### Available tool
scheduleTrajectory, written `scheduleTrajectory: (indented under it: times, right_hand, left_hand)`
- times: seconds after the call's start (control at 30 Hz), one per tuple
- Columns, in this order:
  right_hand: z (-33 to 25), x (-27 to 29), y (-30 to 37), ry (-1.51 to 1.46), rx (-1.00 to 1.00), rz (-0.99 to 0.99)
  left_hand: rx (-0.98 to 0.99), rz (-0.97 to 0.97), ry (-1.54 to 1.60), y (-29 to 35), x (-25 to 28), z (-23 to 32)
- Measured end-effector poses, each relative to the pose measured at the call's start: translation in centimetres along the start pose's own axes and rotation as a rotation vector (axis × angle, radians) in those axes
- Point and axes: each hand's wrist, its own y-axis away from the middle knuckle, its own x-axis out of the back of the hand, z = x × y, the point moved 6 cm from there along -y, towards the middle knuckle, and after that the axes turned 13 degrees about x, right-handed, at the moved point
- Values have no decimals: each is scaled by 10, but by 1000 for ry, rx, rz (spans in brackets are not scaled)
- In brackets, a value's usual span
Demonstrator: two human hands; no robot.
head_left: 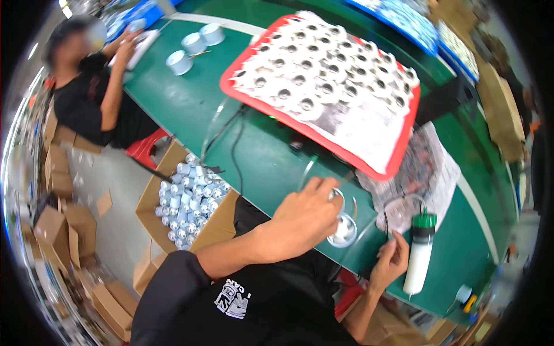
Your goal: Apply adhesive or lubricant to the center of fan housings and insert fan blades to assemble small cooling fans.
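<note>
Head view shows white lettering across the black shirt and fine print, too small to read, on the newspaper in the red plastic tray. A round, pale-blue cup with white pieces inside stands on the green surface beside the bunched left hand, whose grip cannot be told; the loosely curled right hand is near a white cylinder with a green cap, its hold unclear.

Pale-blue cup, red tray
</note>
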Motion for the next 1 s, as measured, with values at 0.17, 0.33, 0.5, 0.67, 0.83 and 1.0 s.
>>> scheduleTrajectory:
  times: [0.17,0.33,0.5,0.67,0.83,1.0]
  right_hand:
    - [12,-2,-6,-61,-83,21]
    - [9,-7,-11,-64,-69,-31]
    - [5,-8,-12,-33,-69,-59]
    - [5,-9,-13,-52,-60,-85]
    - [1,-8,-12,-74,-64,-47]
    - [8,-5,-7,-51,-137,-54]
  left_hand:
    - [78,-145,461,19,50,-33]
    - [411,552,409,57,163,-125]
    - [786,746,-95,16,206,-268]
    - [922,756,-279,-48,257,-348]
    - [1015,719,-125,-92,284,-377]
    - [884,782,-286,-132,287,-428]
